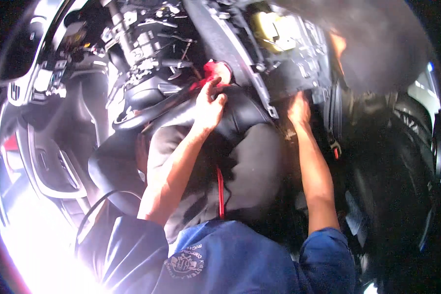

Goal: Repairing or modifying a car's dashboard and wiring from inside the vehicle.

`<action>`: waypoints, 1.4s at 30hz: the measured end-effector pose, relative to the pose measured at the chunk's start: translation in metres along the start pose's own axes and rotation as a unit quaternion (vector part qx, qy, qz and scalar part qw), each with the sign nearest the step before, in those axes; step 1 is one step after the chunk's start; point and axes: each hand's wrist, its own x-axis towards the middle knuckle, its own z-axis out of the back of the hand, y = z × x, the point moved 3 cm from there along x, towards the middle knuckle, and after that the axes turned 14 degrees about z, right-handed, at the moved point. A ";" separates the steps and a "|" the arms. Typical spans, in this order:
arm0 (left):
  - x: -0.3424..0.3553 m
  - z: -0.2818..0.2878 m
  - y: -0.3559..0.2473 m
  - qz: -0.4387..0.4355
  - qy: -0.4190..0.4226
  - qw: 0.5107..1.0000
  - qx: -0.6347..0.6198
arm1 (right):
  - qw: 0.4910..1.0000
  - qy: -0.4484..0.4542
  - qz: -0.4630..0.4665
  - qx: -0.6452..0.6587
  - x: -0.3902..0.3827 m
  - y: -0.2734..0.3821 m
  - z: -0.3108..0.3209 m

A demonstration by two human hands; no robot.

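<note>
1. We use the long dark panel (pixel 226 41) in the middle of the car's front as our marker.
2. Just left of the panel is the red and pale round thing (pixel 222 73). Our left hand (pixel 209 109) is up at it, with the pointing finger stretched out. There seems to be a gap by the thumb, but we cannot tell if the fingers pinch it or only touch it.
3. Right of the panel is the dark open unit (pixel 295 73), with a bright yellow thing (pixel 275 32) near its top. Our right hand (pixel 299 111) reaches up to its bottom edge. The fingertips are hidden, so we cannot tell if they hold on.
4. Farther left of the panel, lots of metal parts (pixel 139 41) show with no cover over them. So we think the opening-up part is done, and the job is somewhere in the middle.
5. Putting covers over those bare parts is not done. Both hands look busy on the two sides of the panel, so we guess those spots are not finished. How much is left there, we cannot tell.
</note>
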 end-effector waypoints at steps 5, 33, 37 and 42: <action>0.005 0.025 -0.010 -0.091 -0.186 0.956 0.209 | 0.992 0.123 0.016 0.030 -0.047 0.041 0.068; 0.032 -0.001 0.036 -0.120 -0.061 0.917 0.375 | 0.976 0.170 0.063 0.122 0.079 0.334 -0.053; 0.024 -0.010 0.012 -0.106 -0.077 0.868 0.479 | 0.973 0.154 0.062 0.157 0.090 0.307 -0.059; 0.024 -0.008 0.021 -0.156 -0.112 0.879 0.436 | 0.961 0.138 0.085 0.224 0.093 0.303 -0.067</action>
